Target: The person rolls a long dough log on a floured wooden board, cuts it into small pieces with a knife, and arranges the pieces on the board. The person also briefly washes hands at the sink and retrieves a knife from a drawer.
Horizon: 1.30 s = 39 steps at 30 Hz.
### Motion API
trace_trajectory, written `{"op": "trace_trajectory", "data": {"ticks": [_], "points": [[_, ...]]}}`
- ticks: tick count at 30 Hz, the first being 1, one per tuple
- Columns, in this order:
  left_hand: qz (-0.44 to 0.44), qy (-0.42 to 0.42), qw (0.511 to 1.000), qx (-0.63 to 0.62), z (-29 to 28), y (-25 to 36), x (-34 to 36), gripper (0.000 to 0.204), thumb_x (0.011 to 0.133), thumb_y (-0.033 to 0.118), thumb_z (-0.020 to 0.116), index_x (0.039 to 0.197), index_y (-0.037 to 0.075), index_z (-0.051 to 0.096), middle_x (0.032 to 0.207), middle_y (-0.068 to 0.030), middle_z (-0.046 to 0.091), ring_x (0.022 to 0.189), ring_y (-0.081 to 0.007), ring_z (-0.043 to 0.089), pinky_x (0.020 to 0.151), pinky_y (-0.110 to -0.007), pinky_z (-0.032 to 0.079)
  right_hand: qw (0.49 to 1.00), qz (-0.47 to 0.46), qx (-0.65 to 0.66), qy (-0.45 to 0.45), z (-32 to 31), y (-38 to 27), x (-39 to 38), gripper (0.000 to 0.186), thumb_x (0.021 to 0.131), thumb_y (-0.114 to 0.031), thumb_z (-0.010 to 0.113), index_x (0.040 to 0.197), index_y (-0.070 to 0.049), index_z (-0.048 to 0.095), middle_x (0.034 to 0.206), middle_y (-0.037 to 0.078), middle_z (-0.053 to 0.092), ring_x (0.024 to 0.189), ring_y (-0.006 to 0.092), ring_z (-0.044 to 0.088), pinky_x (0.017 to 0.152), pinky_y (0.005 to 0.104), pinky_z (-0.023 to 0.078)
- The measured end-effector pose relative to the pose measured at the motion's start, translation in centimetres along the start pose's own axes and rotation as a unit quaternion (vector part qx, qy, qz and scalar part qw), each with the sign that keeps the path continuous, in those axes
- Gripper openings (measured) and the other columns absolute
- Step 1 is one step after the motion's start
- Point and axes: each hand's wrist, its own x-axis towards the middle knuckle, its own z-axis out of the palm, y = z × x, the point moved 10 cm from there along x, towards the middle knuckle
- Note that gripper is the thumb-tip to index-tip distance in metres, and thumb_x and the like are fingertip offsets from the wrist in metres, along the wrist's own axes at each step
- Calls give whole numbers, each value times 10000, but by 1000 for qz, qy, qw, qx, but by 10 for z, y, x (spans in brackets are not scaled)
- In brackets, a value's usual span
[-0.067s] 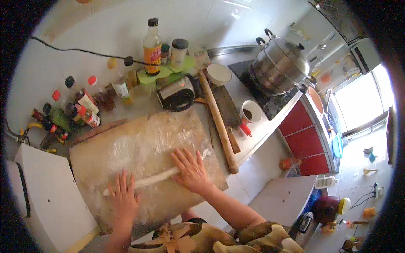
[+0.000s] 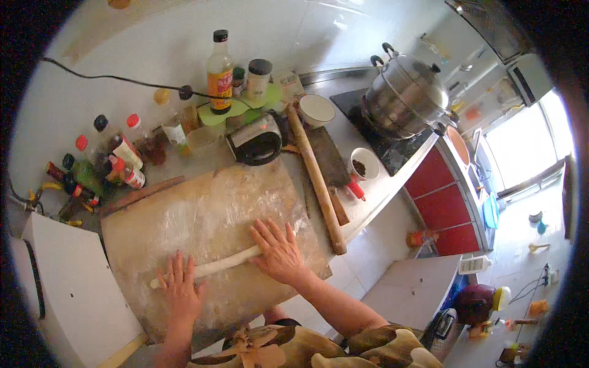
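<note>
From my feed, the right end of the dough rope (image 2: 230, 262) vanishes under the right hand (image 2: 277, 251), so I can't make out where it stops. The lower edge cuts off the left forearm. At upper right, a lid hides whatever the steel pot (image 2: 402, 98) holds; right of centre, a white cup (image 2: 370, 162) contains small dark bits (image 2: 359, 167), too small for me to identify. The rope slants across the board (image 2: 190, 205), lower left of centre. Both hands lie flat with fingers extended; the left hand (image 2: 182, 288) covers it near its left tip.
</note>
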Motion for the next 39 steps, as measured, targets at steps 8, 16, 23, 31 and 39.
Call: {"op": "trace_trajectory", "data": {"ticks": [8, 16, 23, 31, 39], "points": [[-86, 67, 994, -31, 12, -56, 74, 720, 854, 322, 649, 1483, 135, 353, 1554, -137, 300, 1439, -343, 257, 1147, -601, 168, 996, 62, -8, 64, -7, 41, 81, 673, 915, -419, 570, 1476, -118, 353, 1558, 102, 300, 1443, 307, 249, 1163, 547, 177], [-54, 6, 998, -27, 0, -40, -3, 686, 873, 304, 653, 1476, 135, 373, 1563, -129, 284, 1445, -311, 256, 1139, -622, 150, 999, 24, -21, 26, 8, 21, 13, 744, 882, -405, 619, 1492, -94, 328, 1567, 106, 289, 1462, 297, 218, 1173, 547, 140], [54, 67, 995, -54, 20, 17, 131, 574, 925, 293, 576, 1455, 149, 408, 1559, -69, 308, 1453, -270, 243, 1137, -632, 159, 997, -31, 58, 46, 28, -42, 135, 600, 949, -408, 522, 1457, -109, 408, 1535, 108, 354, 1432, 295, 290, 1164, 532, 182], [96, 35, 993, -51, 33, 59, 41, 460, 968, 312, 466, 1397, 148, 482, 1563, -53, 310, 1458, -259, 238, 1137, -640, 156, 994, -62, 69, 49, 34, -67, 38, 544, 945, -402, 512, 1392, -95, 475, 1491, 95, 421, 1421, 272, 319, 1146, 553, 210], [22, 54, 998, -39, 16, 21, 91, 509, 935, 364, 537, 1404, 178, 477, 1544, -71, 342, 1440, -298, 276, 1119, -666, 161, 994, -31, -26, 102, 30, -40, 85, 535, 921, -363, 544, 1395, -123, 483, 1496, 82, 408, 1414, 302, 316, 1135, 582, 202]]}}
